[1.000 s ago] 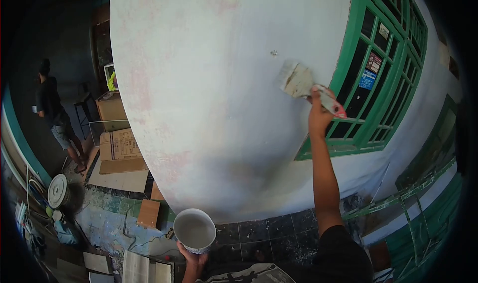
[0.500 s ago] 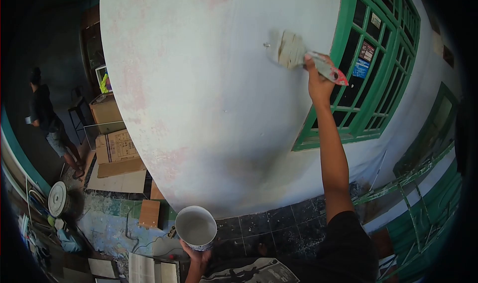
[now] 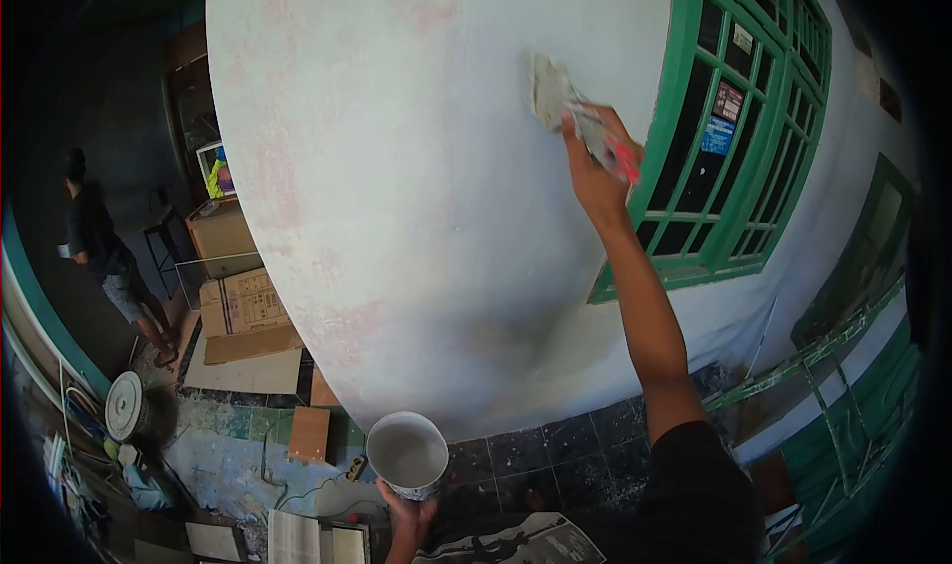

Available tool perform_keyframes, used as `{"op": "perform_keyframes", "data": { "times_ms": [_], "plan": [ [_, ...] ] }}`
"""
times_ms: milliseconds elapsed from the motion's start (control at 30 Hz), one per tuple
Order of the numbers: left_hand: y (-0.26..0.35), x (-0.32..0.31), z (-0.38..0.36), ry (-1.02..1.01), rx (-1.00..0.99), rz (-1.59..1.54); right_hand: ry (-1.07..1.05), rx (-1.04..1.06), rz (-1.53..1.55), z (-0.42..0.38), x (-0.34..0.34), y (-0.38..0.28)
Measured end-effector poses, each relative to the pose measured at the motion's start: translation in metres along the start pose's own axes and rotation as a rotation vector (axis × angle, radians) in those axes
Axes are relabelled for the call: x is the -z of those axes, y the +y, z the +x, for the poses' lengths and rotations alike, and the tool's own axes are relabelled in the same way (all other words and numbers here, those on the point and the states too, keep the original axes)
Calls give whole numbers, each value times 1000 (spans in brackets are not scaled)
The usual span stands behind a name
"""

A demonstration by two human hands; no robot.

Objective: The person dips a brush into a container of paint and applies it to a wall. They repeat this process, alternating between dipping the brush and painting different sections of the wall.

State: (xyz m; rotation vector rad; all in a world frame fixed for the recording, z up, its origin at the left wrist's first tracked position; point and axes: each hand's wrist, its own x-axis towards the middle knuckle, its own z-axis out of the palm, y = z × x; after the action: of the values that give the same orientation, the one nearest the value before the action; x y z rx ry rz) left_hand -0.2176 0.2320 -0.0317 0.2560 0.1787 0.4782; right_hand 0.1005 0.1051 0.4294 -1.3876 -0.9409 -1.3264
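My right hand [image 3: 599, 167] is closed round the handle of a wide paintbrush [image 3: 551, 92], whose pale bristles lie against the white wall [image 3: 397, 187]. The handle is whitish with a red end, and the brush is slightly blurred. Low in the view, my left hand [image 3: 407, 509] holds a round paint bucket [image 3: 408, 453] from below and the side. The bucket's open top faces me, with whitish-grey inside. Pinkish faded patches show on the left part of the wall.
A green-framed window [image 3: 729, 127] adjoins the wall at right. Green metal scaffolding [image 3: 823, 385] stands lower right. Left are cardboard boxes [image 3: 248, 306], a wooden block [image 3: 309, 434], a lidded tub [image 3: 125, 405] and another person [image 3: 104, 247] standing. A cable crosses the paint-spattered floor [image 3: 213, 455].
My right hand and the paintbrush have moved left along the wall, and the brush handle has turned steeper. The bucket appears slightly farther right as the view shifts.
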Motion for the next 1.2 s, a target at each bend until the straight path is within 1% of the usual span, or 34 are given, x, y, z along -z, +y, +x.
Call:
{"op": "perform_keyframes", "data": {
  "times_ms": [33,100,133,167,200,233,267,300,333,367,400,433,467,500,600,633,733,800,867,933,967,1000,1067,1167,1200],
  "plan": [
    [-1,4,1,-3,-6,6,-27,-49,18,3,-8,5],
    [-1,18,0,79,27,-31,-79,-151,52,-1,-22,20],
    [-1,28,3,118,41,-48,-100,-121,4,-18,-19,24],
    [-8,56,7,137,-87,-49,-116,-79,-36,-40,-15,27],
    [-5,57,5,122,-74,-24,-120,-10,-66,-55,-17,31],
    [-2,43,5,89,-72,-12,-109,31,-75,-78,-19,38],
    [1,27,0,60,-69,2,-113,32,34,-98,-21,44],
    [6,7,-12,33,-65,-37,-292,-84,15,-104,-7,26],
    [9,-5,-13,2,-61,-74,-345,-82,56,-108,2,20],
    [7,49,-3,-8,-13,-31,-400,-85,94,-103,5,18],
    [6,101,7,-6,41,15,-539,-87,176,-87,4,13],
    [13,29,-5,494,37,-14,-687,-97,252,-74,8,3],
    [13,19,-1,480,24,-15,-838,-114,322,-64,15,-7],
    [13,15,-1,473,17,-10,-1002,-145,308,-48,14,-18],
    [13,14,-1,485,-22,0,-1213,-7,283,-16,-16,-26],
    [13,13,4,486,-43,-5,-1218,39,265,-8,-29,-19],
    [11,32,6,422,-29,-21,-1242,154,92,53,-55,-8],
    [10,32,8,413,-43,-30,-1227,376,0,111,-60,-17],
    [10,29,7,420,-54,-43,-1166,556,-31,169,-70,-20],
    [10,25,6,429,-61,-45,-1108,614,-161,222,-70,-49],
    [10,23,6,434,-67,-50,-1048,658,-164,247,-71,-61],
    [9,21,6,436,-75,-52,-917,721,-236,277,-78,-59],
    [8,18,5,439,-83,-54,-692,771,-357,337,-90,-51],
    [7,17,8,429,-96,-62,-547,929,-575,372,-87,-79],
    [7,16,9,425,-101,-65,-486,932,-475,373,-87,-82]
  ]
}}
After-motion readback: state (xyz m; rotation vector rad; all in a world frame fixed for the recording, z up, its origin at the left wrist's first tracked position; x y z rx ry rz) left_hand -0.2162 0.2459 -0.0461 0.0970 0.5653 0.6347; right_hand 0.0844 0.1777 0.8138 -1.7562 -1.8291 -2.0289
